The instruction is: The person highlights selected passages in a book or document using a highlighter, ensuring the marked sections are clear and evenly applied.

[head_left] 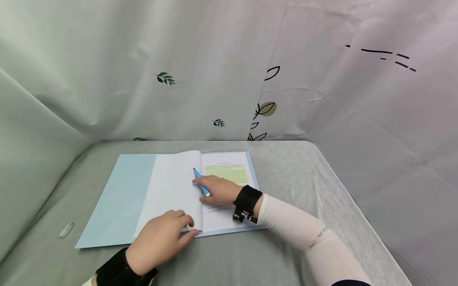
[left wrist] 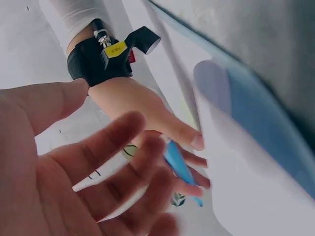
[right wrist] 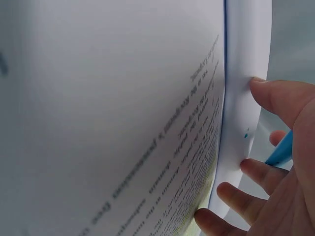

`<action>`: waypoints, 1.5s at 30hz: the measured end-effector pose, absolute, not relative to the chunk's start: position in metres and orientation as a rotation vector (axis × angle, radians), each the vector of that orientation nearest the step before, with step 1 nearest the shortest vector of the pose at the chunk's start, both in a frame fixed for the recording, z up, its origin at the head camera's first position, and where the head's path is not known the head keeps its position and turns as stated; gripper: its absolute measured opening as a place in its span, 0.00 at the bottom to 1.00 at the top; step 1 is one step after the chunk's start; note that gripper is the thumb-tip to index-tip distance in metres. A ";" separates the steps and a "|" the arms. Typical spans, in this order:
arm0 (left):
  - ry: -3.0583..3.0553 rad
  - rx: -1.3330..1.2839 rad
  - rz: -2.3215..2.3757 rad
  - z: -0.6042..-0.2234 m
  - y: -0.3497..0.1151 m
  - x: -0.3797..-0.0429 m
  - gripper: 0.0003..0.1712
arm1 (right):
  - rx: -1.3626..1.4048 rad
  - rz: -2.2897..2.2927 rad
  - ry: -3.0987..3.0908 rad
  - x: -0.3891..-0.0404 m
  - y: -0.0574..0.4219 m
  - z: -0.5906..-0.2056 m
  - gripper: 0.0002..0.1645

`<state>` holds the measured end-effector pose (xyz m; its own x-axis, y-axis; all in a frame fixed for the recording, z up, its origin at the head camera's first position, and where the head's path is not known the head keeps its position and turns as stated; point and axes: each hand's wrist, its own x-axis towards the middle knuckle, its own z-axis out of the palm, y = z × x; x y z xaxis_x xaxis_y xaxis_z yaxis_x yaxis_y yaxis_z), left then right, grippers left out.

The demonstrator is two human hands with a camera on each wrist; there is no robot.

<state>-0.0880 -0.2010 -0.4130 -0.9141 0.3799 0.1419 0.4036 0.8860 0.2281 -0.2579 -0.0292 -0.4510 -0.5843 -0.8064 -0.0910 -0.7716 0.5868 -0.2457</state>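
A light blue folder [head_left: 107,202] lies spread on the table, with white sheets inside. The turned left sheet [head_left: 168,194] shows blank; the right sheet [head_left: 234,159] carries printed text, part of it highlighted yellow-green. My right hand [head_left: 220,189] rests along the fold, its fingertips touching the sheet. Between its fingers it holds a blue marker pen [head_left: 201,182], dark end pointing away and white end toward me. At the near edge of the left sheet is my left hand [head_left: 162,238], fingers loosely bent, holding nothing. In the left wrist view its fingers [left wrist: 128,123] are spread.
A small whitish translucent piece [head_left: 66,230] lies on the grey tablecloth [head_left: 293,178] left of the folder. A pale printed curtain [head_left: 200,79] hangs behind the table and along its sides. Black wrist cameras [head_left: 247,203] are strapped on both wrists.
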 end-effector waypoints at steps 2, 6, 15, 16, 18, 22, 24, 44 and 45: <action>-2.974 -0.635 -0.324 -0.412 -0.196 -0.095 0.13 | -1.324 -0.257 2.623 -0.257 -0.030 -0.452 0.37; -3.033 -0.669 -0.253 -0.419 -0.185 -0.109 0.22 | -1.345 -0.246 2.624 -0.255 -0.030 -0.452 0.35; -3.105 -0.528 -0.196 -0.443 -0.171 -0.129 0.36 | -1.381 -0.260 2.619 -0.254 -0.032 -0.454 0.35; -3.116 -0.521 -0.197 -0.445 -0.171 -0.131 0.36 | -1.384 -0.269 2.616 -0.254 -0.031 -0.454 0.35; -3.132 -0.515 -0.195 -0.449 -0.171 -0.134 0.35 | -1.386 -0.287 2.610 -0.254 -0.030 -0.455 0.35; -3.146 -0.494 -0.191 -0.450 -0.171 -0.138 0.36 | -1.362 -0.347 2.618 -0.255 -0.027 -0.457 0.34; -3.143 -0.477 -0.196 -0.451 -0.170 -0.140 0.35 | -1.322 -0.387 2.639 -0.255 -0.024 -0.457 0.34; -3.114 -0.413 -0.187 -0.455 -0.171 -0.148 0.32 | -0.703 -1.676 2.356 -0.255 0.026 -0.443 0.17; -3.117 -0.410 -0.203 -0.455 -0.172 -0.149 0.32 | -0.703 -1.682 2.337 -0.254 0.026 -0.444 0.17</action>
<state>-0.1490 -0.1715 -0.4554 -0.9661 0.2579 0.0077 0.2567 0.9579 0.1286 -0.2542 0.0262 -0.4442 -0.8728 -0.4711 0.1277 -0.2706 0.2492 -0.9299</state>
